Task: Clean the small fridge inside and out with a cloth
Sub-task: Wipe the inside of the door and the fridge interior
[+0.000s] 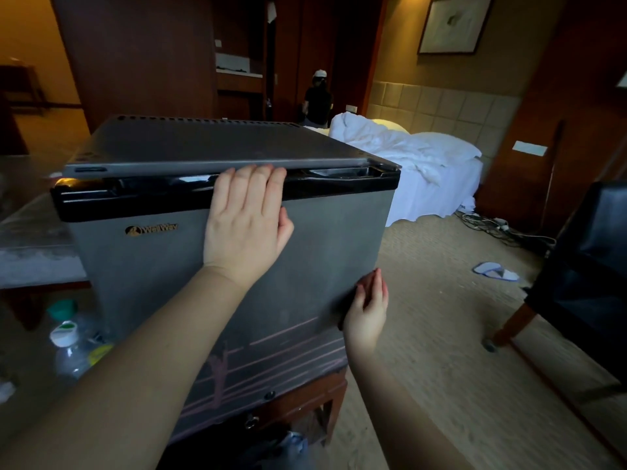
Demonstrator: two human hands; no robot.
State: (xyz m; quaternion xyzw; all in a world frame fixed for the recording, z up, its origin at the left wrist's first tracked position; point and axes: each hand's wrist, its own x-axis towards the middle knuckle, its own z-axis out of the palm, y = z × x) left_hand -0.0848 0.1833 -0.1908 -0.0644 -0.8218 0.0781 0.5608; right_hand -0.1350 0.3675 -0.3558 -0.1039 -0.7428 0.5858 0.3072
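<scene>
Both forearms reach up from the bottom of the view to the small fridge [305,252]. Left hand [246,218] lies flat on the upper middle of its door [163,283], fingers straight and close together, tips over the glossy black band [135,195] at the door's top edge; it holds nothing. Right hand [368,308] is also flat and empty, its straight fingers set against the fridge's right edge, lower down.

The fridge stands on a wooden surface [305,395], its door shut and facing the camera. Left of the fridge and lower down stand capped water bottles [68,351]. Beyond the fridge to the right is a bed [424,164] with rumpled white bedding, and slippers [495,270] lie on the carpet right of the fridge.

No cloth is in either hand. The task looks barely begun, or paused to open or steady the door. The inside is hidden and seemingly still to do. Pale pinkish lines cross the lower door; marks or reflections, I cannot tell.

A gold logo [151,229] on the door, left of the left hand, appears to read "WellWay".
</scene>
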